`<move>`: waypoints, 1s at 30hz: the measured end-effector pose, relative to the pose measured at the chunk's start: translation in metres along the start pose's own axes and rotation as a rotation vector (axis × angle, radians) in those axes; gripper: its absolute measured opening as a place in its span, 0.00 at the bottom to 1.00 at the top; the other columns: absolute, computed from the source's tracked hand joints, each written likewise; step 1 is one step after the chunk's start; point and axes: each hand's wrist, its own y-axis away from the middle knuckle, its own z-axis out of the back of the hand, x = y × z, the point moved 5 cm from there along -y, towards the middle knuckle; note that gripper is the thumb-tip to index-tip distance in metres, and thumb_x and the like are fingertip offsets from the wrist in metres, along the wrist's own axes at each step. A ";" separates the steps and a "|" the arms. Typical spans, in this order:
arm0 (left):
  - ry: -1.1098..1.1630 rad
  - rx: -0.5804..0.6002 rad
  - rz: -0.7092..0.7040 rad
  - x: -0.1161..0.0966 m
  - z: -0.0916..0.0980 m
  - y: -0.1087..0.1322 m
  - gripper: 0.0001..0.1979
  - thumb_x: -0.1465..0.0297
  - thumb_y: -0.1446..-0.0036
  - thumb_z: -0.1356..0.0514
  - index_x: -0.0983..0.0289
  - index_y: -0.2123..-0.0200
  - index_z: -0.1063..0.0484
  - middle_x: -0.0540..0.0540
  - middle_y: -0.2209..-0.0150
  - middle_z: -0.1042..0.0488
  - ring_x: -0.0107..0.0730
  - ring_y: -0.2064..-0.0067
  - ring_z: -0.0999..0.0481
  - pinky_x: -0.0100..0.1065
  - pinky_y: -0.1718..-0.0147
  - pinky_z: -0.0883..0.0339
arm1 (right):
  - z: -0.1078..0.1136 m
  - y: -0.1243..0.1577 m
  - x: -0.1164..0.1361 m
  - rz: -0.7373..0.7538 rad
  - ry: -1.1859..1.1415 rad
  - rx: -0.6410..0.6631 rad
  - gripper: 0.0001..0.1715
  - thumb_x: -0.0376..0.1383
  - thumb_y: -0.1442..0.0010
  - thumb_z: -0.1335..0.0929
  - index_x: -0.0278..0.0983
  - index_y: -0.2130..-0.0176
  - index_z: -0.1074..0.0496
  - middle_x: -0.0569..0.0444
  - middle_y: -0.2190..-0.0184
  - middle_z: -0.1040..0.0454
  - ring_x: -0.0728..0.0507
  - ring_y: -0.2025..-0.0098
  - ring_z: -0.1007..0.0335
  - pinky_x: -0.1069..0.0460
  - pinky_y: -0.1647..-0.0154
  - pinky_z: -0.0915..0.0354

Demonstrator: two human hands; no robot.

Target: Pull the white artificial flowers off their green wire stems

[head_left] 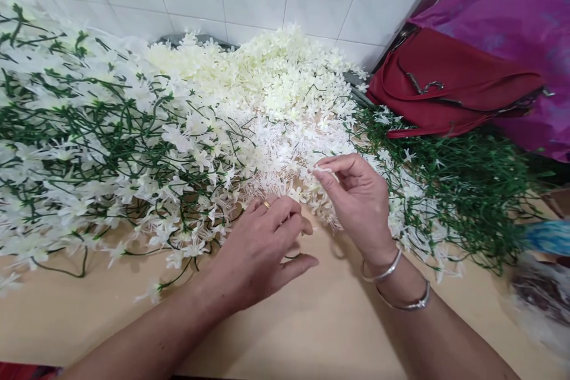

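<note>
small white piece (325,170) | partly hidden | pinched in right hand (361,205)

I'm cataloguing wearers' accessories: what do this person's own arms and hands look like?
The left hand wears a gold-coloured ring. Two slim silver-coloured bangles, one with a small raised detail, sit behind the right hand. Both forearms are bare as far as visible.

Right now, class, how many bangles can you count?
2: one bangle circles the wrist by the right hand; the second bangle sits farther up that arm.
</note>
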 end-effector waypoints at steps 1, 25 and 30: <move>-0.040 0.073 -0.014 0.002 -0.003 0.002 0.14 0.64 0.39 0.30 0.63 0.55 0.29 0.57 0.53 0.26 0.43 0.54 0.25 0.45 0.54 0.35 | 0.005 -0.003 -0.002 0.001 0.008 -0.033 0.07 0.35 0.38 0.24 0.40 0.65 0.25 0.54 0.62 0.21 0.43 0.57 0.23 0.46 0.49 0.28; 0.363 -0.310 0.253 0.026 0.012 -0.002 0.03 0.69 0.32 0.36 0.59 0.55 0.25 0.52 0.59 0.17 0.32 0.59 0.18 0.34 0.57 0.27 | 0.008 -0.013 -0.011 -0.170 -0.269 0.038 0.17 0.48 0.42 0.21 0.41 0.66 0.26 0.59 0.71 0.22 0.46 0.67 0.24 0.49 0.58 0.28; 0.546 -0.418 0.419 0.040 0.012 0.002 0.05 0.65 0.34 0.33 0.58 0.58 0.18 0.53 0.60 0.15 0.35 0.57 0.18 0.35 0.54 0.25 | -0.006 -0.004 -0.008 -0.301 -0.298 0.400 0.17 0.49 0.40 0.23 0.39 0.63 0.23 0.56 0.70 0.20 0.45 0.67 0.24 0.48 0.58 0.28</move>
